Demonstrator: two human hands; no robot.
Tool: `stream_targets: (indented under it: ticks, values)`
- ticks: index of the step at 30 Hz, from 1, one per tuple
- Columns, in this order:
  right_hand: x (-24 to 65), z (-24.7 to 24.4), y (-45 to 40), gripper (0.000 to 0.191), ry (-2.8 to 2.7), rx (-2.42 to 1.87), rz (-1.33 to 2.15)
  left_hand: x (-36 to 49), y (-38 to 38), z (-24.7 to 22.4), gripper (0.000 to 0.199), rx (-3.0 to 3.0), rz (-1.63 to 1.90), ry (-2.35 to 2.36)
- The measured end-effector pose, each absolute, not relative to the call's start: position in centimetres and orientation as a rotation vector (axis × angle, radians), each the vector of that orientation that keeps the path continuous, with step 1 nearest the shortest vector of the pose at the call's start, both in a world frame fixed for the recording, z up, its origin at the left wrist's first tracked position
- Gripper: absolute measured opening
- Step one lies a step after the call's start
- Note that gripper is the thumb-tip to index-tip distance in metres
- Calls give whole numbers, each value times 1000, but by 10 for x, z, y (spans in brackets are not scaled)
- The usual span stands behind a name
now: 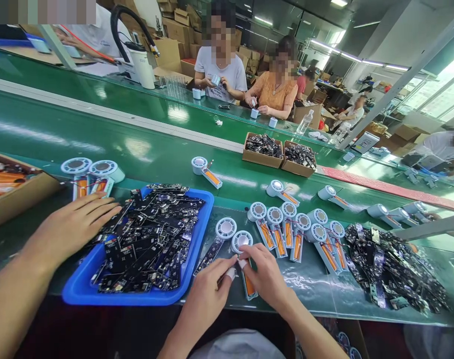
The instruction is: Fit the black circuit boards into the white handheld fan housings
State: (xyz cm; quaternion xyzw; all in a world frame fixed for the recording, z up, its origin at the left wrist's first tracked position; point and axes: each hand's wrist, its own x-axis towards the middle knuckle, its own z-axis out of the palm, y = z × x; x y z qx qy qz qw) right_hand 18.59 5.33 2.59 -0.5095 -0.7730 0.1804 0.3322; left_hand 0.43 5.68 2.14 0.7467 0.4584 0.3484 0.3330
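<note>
My left hand (211, 285) and my right hand (266, 275) meet over a light-blue round-headed device (242, 240) near the table's front edge. Its handle holds an orange battery (249, 285). Both hands are closed, thumbs and fingertips pinched together where head and handle join. What lies between them is too small and covered to make out. White covers sit on some fingertips. Just left of the device, another round head (226, 228) has a black circuit board (209, 257) on its handle. A blue tray (208, 219) piled with black circuit boards (148, 239) stands left of my hands.
A co-worker's hand (75, 222) reaches in at the left, beside the tray. Several similar devices (275, 215) lie to my right, before a heap of circuit boards (391, 269). Two cardboard boxes (262, 158) stand on the green conveyor belt (155, 159). People sit across.
</note>
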Motion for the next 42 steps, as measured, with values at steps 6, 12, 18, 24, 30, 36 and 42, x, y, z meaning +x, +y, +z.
stream_targets:
  ticks: [6, 12, 18, 24, 30, 36, 42]
  values:
    - [193, 37, 59, 27, -2067, -1306, 565, -3, 64, 30, 38, 1874, 827, 1095]
    - [191, 35, 55, 29, -2174, -1350, 530, -5, 63, 33, 43, 1909, 778, 1092]
    - [194, 41, 58, 26, -2148, -1407, 498, 0, 66, 33, 44, 1993, 852, 1166]
    - [192, 54, 52, 28, -1809, -1462, 1018, 4, 53, 15, 42, 2005, 965, 1319]
    - [187, 43, 47, 34, -1396, -1459, 1360, 4, 34, -15, 43, 2051, 1051, 1481]
    - [187, 45, 52, 35, -1196, -1245, 1570, 14, 51, -17, 36, 2030, 1005, 1454]
    - [185, 37, 42, 42, -1330, -1162, 1657, 17, 59, -6, 30, 2030, 1129, 1544]
